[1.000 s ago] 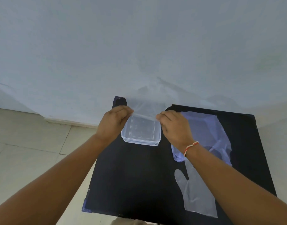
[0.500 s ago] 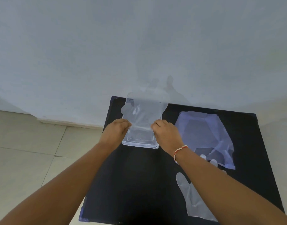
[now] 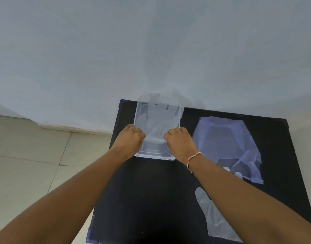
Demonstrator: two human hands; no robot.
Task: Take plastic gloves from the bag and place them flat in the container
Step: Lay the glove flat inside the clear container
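I see both grips pinched on one thin, clear plastic glove [image 3: 157,124]: my left hand [image 3: 129,140] has its near left edge, my right hand [image 3: 179,140] its near right edge. The glove lies spread over the clear rectangular plastic container [image 3: 155,154], its fingers reaching past the far rim. The container sits at the far left of the black worktop [image 3: 151,199]. To the right lies the crumpled translucent plastic bag [image 3: 226,143], and nearer me another clear glove [image 3: 212,217], flat, partly under my right forearm.
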